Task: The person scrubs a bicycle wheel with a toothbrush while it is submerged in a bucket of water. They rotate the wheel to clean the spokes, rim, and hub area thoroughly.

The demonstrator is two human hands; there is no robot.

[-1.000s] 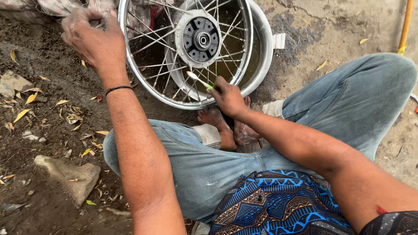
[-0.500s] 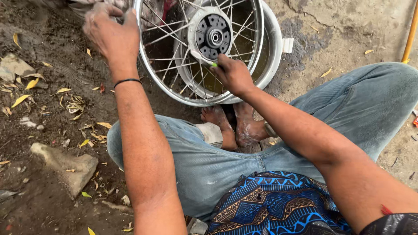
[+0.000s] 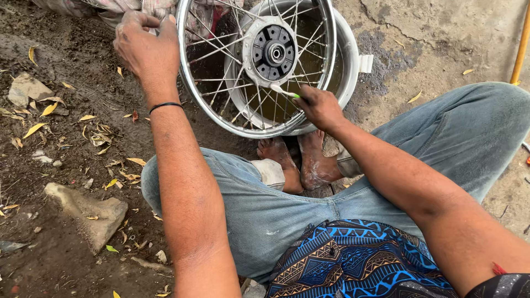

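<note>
- My left hand (image 3: pixel 144 47), upper left of the frame, is curled tight over the rim of the spoked wheel (image 3: pixel 190 83), fingers wrapped around the metal, with a bunched rag (image 3: pixel 124 6) just behind it.
- My right hand (image 3: pixel 319 106), centre frame, is closed around a small brush (image 3: pixel 284 92) with a green and white handle; its head pokes between the spokes just below the black hub (image 3: pixel 274 52).
- The wheel stands tilted at top centre, leaning over a white basin (image 3: pixel 351 60) of murky water.
- My bare feet (image 3: pixel 298 160) sit just under the wheel, between jeans-clad knees.
- A stone (image 3: pixel 88 212) lies lower left on leaf-strewn dirt.
</note>
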